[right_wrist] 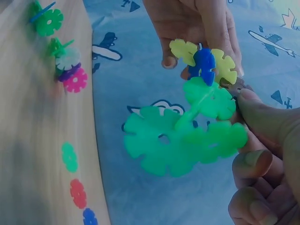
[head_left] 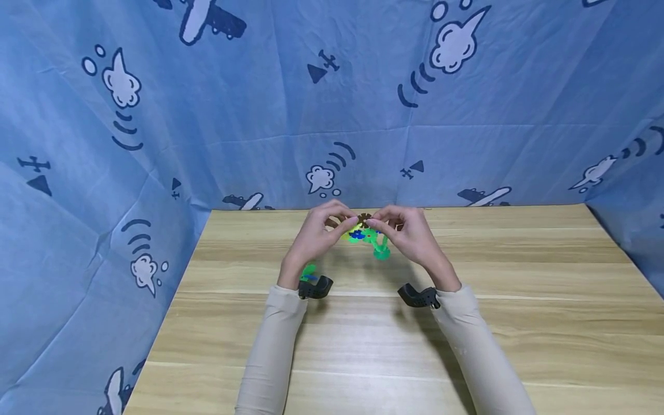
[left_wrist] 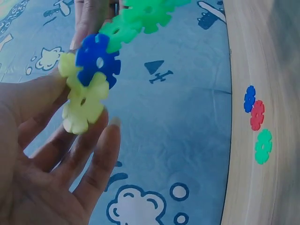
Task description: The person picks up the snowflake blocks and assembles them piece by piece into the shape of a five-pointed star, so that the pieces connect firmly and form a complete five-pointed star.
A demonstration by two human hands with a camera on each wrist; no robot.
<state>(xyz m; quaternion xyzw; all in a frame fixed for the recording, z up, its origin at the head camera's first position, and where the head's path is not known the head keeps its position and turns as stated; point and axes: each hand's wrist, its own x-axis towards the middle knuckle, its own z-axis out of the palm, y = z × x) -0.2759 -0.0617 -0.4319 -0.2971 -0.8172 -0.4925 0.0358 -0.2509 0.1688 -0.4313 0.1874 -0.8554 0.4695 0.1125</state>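
A cluster (right_wrist: 201, 101) of joined, notched plastic discs is held up between a person's two hands, above the far part of a table. The left hand (head_left: 317, 233) pinches its yellow discs (left_wrist: 91, 110) between thumb and fingers. The right hand (head_left: 417, 235) pinches a brown disc (head_left: 365, 219) between thumb and forefinger, its other fingers curled beneath; whether this disc is joined to the rest I cannot tell.

The left wrist view shows a blue disc (left_wrist: 98, 54) linking yellow to green. The right wrist view adds a large green disc (right_wrist: 145, 150) at the near end, small and partly hidden in the head view.

Both wrist views show a row of loose discs (left_wrist: 257, 115), blue, red and green, which the head view does not. Only the right wrist view shows a pink disc (right_wrist: 75, 80) against a purple one.

The head view shows a green piece (head_left: 309, 270) beside the left wrist, pale sleeves (head_left: 275, 351) and black wrist mounts (head_left: 317, 288). The table (head_left: 529, 323) is light, striped wood. Blue cloth (head_left: 363, 98) printed with planes and clouds hangs behind and at both sides.
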